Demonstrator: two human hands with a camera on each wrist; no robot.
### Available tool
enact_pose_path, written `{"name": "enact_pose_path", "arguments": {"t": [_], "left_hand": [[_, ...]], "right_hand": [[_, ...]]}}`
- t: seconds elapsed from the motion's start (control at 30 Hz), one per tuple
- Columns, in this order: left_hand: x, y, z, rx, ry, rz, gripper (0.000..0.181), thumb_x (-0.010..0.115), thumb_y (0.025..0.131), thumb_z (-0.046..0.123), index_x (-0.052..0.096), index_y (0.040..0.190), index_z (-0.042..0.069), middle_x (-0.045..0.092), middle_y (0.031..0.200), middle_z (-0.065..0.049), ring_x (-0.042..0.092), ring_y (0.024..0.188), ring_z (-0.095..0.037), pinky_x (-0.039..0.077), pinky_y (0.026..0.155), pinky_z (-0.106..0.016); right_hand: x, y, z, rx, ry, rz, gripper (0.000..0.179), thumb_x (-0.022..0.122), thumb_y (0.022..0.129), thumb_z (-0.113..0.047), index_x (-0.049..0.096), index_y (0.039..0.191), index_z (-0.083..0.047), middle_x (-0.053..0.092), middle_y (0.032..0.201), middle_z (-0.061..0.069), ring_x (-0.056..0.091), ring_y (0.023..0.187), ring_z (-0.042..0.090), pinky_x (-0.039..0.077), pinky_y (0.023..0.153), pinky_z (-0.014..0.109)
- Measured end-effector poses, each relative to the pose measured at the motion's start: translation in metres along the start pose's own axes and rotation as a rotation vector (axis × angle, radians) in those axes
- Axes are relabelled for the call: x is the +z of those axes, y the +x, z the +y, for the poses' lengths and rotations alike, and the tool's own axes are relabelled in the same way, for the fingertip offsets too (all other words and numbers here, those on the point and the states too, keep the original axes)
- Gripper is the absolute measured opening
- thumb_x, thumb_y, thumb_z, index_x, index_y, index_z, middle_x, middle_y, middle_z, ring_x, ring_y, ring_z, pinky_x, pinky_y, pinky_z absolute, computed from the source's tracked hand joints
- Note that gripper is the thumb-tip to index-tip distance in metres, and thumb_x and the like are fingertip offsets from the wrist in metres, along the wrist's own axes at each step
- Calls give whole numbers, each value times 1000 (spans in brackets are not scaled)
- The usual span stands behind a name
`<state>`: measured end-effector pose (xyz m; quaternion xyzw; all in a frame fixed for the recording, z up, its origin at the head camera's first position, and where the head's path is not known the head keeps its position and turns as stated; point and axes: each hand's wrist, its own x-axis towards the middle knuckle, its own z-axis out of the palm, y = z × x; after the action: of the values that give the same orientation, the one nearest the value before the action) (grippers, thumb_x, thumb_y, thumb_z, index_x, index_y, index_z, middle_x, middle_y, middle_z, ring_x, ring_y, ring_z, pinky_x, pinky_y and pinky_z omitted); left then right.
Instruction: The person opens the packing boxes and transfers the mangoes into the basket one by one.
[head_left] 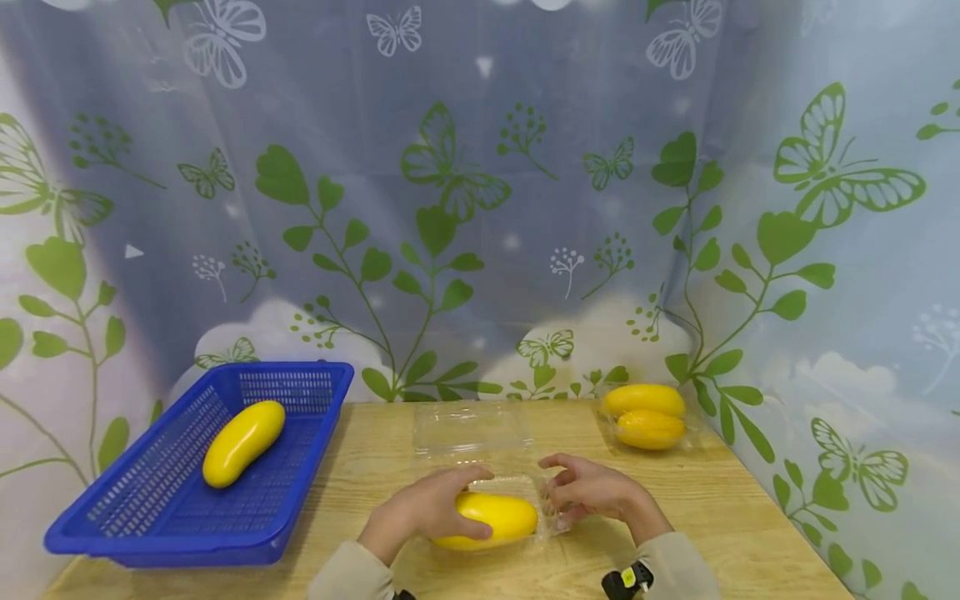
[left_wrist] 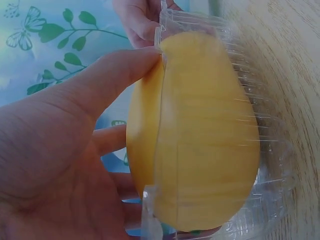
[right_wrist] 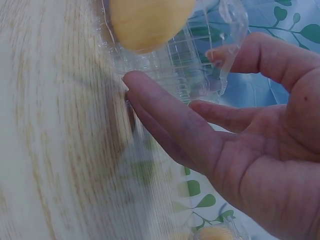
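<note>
A: Head view first, and here's our yellow fruit (head_left: pixel 506 518) in a clear tray (head_left: pixel 521 485), by the near edge of the table (head_left: pixel 750 517)! The left hand (head_left: pixel 423 504) curls round the fruit's left end, thumb along its near side.

B: And the right hand (head_left: pixel 600 492) is at the tray's right end, fingers spread! At the left edge we have a blue basket (head_left: pixel 172 546) with one loose fruit (head_left: pixel 243 443); towards the far right corner, a packed pair (head_left: pixel 645 398); by the far edge, a second tray (head_left: pixel 472 429).

A: Left wrist now! Thumb one side, fingers behind: we call that a real grip. The fruit bulges past the tray's rim, most of it showing through the ribbed wall.

B: There's our worry! It looks smooth, so a loosened grip could let it roll. And that thumb tip sits right at the rim: press hard, and thin plastic could buckle.

A: Right wrist! Fingers long and well parted, nothing pinched; one fingertip meets the end wall.

B: How firmly, we cannot tell. If it's only a light touch, we reckon a shove from the left could skid the tray.
</note>
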<state>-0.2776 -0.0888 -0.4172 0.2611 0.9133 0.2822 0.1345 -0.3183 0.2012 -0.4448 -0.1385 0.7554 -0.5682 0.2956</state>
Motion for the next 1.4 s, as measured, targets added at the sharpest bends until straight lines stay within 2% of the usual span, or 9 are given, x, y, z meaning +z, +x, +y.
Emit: {"name": "enact_pose_path", "arguments": {"t": [0.2,0.5,0.8,0.97,1.23,1.4], "left_hand": [[0,2,1,4,-1,0,69,81,89,38,55,148,13,58,150,-10,61,129,-36,50,107,-56],[-2,1,4,30,21,43,60,79,90,40,61,142,14,63,145,-8,60,131,-34,51,104,-54],[-6,-2,6,90,30,73,51,78,91,39,67,134,14,69,134,-6,63,112,-22,51,90,-39],[-8,-5,7,94,23,91,51,78,91,39,66,134,15,69,135,-6,63,114,-23,51,89,-39],[-13,-8,9,121,18,133,51,79,90,39,68,133,14,71,130,-6,62,103,-17,49,82,-34],[-18,-10,10,116,-14,127,50,78,91,36,67,133,13,71,128,-7,60,98,-15,49,81,-34]], "right_hand": [[0,-1,-1,4,2,0,78,58,92,-4,19,159,6,55,135,29,67,95,22,63,71,31],[2,-3,-5,16,2,8,79,59,90,-3,20,159,6,56,133,27,67,95,22,64,73,32],[2,-2,-4,9,6,7,80,59,90,-3,20,159,6,55,133,27,67,96,23,64,72,32],[1,0,-1,12,6,7,79,59,90,-3,21,159,6,56,133,26,67,95,22,64,73,32],[1,0,0,0,0,10,79,59,91,-3,21,159,6,57,133,27,67,94,22,64,72,33],[1,-1,-1,3,8,5,78,60,92,-3,21,159,6,57,133,27,67,93,21,64,73,33]]}}
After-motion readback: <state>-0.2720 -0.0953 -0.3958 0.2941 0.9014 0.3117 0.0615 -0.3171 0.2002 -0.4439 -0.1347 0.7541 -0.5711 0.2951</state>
